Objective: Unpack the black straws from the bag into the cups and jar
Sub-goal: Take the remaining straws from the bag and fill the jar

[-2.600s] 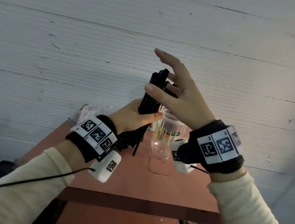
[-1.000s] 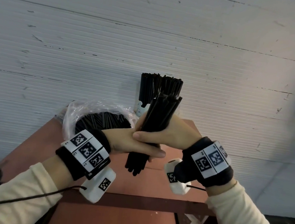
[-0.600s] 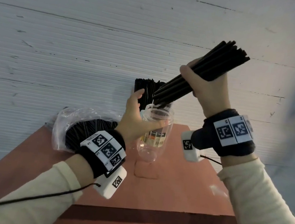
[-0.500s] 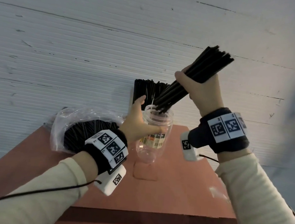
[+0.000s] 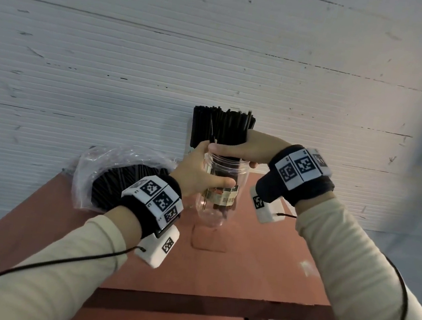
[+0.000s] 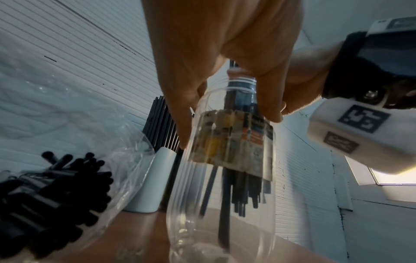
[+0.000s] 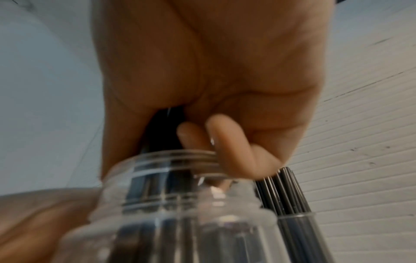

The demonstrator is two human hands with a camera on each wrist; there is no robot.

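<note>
A clear jar (image 5: pixel 212 210) with a paper label stands on the red-brown table (image 5: pixel 258 265). My left hand (image 5: pixel 197 174) grips it round the middle. Just above the jar's mouth my right hand (image 5: pixel 248 148) grips a bundle of black straws (image 5: pixel 237 128), held upright. In the left wrist view the straws' lower ends (image 6: pixel 238 192) hang inside the jar (image 6: pixel 225 222), and one reaches near the bottom. In the right wrist view my fingers (image 7: pixel 225 142) curl just above the jar's threaded neck (image 7: pixel 171 178). A clear plastic bag (image 5: pixel 115 159) holding more black straws (image 5: pixel 120 183) lies to the left.
Behind the jar, against the white ribbed wall (image 5: pixel 135 72), a pale cup (image 6: pixel 155 181) stands full of black straws (image 5: pixel 200 127). The table's front edge (image 5: pixel 214 302) is near me. A cable runs from each wrist.
My right hand brought the straw bundle down from a raised, tilted hold to upright, with its ends now inside the jar. My left hand stayed on the jar.
</note>
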